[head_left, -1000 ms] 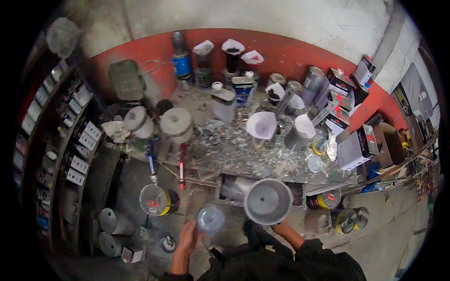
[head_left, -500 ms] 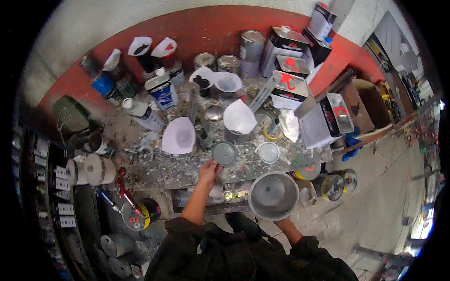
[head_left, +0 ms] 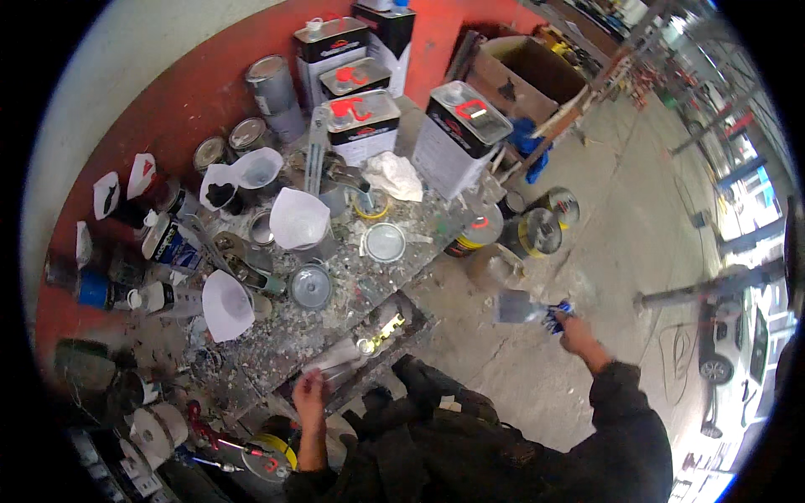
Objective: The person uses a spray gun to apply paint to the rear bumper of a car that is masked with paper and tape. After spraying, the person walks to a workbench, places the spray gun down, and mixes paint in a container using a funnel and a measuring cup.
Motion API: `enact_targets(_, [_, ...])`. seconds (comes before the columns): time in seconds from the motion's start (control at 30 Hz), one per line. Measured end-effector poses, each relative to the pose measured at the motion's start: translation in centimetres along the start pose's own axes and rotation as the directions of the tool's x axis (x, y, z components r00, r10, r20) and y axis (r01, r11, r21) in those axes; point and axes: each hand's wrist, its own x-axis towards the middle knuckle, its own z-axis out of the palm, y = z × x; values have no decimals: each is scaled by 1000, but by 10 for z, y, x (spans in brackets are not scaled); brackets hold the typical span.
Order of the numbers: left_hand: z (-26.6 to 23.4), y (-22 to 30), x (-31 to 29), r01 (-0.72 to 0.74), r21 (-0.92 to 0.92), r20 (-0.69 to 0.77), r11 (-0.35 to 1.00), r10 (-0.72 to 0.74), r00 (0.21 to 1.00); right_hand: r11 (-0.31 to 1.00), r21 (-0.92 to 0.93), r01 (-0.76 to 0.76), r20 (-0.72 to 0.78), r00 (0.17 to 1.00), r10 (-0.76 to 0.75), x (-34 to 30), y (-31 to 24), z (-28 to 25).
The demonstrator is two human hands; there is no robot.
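Observation:
My right hand reaches out over the floor, closed around a spray gun with blue parts. Its grey cup points left and is blurred. My left hand is at the bench's front edge, fingers loosely bent, with nothing visible in them. Just beyond it, pale translucent plastic lies in the recess under the bench top; whether the fingers touch it I cannot tell. A round grey lid lies on the paint-spattered bench. Behind it a white paper strainer sits in a container.
More paper strainers, paint cans and rectangular solvent tins crowd the bench. A white-topped round tin lies near its edge. Drums and a cardboard box stand to the right. A white car is far right.
My left hand has let go of the grey lid on the bench and moved to the front edge. My right hand has swung the spray gun outward to the right. The view has turned right.

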Motion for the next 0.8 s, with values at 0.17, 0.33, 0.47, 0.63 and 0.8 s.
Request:
enact_targets(0.17, [2, -16, -40, 133, 59, 177, 989, -142, 974, 894, -391, -218, 92, 958, 273, -34, 39, 18])
enact_targets(0.33, [-13, -8, -40, 81, 98, 224, 992, -101, 969, 828, -449, -337, 51, 915, 400, -67, 55, 26])
enact_targets(0.47, [-26, 3, -33, 87, 62, 218, 994, -98, 971, 830, -409, -379, 14, 907, 421, -84, 59, 33])
enact_targets(0.63, [-35, 14, -28, 46, 88, 251, 995, -67, 966, 799, -335, -500, -5, 849, 529, -90, 59, 42])
enact_targets(0.8, [-36, 21, -31, -22, 226, 292, 974, -46, 955, 744, 33, -667, 63, 744, 665, -106, 97, 120])
